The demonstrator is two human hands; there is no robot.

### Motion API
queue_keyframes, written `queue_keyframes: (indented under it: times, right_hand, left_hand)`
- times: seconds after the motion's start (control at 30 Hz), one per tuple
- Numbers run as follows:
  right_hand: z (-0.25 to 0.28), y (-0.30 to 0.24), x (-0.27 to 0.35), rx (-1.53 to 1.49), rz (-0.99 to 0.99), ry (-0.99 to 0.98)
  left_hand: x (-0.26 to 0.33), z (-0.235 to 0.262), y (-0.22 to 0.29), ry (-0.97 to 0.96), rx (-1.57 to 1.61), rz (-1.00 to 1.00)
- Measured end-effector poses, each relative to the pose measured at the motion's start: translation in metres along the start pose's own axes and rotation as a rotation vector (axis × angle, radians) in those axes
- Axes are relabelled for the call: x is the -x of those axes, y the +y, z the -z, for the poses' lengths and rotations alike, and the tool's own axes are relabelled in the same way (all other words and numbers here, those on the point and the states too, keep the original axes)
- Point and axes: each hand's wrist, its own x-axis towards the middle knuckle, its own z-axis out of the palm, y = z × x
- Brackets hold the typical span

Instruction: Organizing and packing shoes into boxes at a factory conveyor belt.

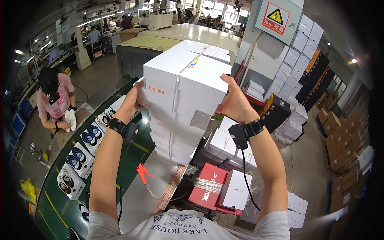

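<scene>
A tall strapped stack of white shoeboxes rises in front of me. My left hand presses its left side near the upper boxes. On the opposite side, my right hand grips the stack close to the top box's corner, thumb on the edge. A pale strap runs over the top and down the front. The lower boxes show orange lettering. Fingers of both hands are partly hidden by the boxes. Below the stack, an orange air blow gun lies on a grey work surface.
Open shoeboxes with shoes line a green conveyor at left. Beyond it a person holds white shoes. A red box and more white boxes sit at right, with an electrical cabinet behind.
</scene>
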Motion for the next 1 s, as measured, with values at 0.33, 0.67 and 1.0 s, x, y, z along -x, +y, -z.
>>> queue_keyframes:
  times: [0.33, 0.67, 1.0]
  right_hand:
    - [0.000, 0.037, 0.001, 0.185, -0.034, 0.026]
    - [-0.070, 0.003, -0.025, -0.062, 0.233, -0.301]
    - [0.121, 0.009, -0.033, -0.058, 0.550, 0.544]
  left_hand:
    - [0.109, 0.200, -0.075, 0.517, 0.420, -0.292]
    - [0.274, 0.131, -0.193, 0.699, 0.874, -0.100]
    - [0.341, 0.128, -0.238, 0.611, 0.868, -0.121]
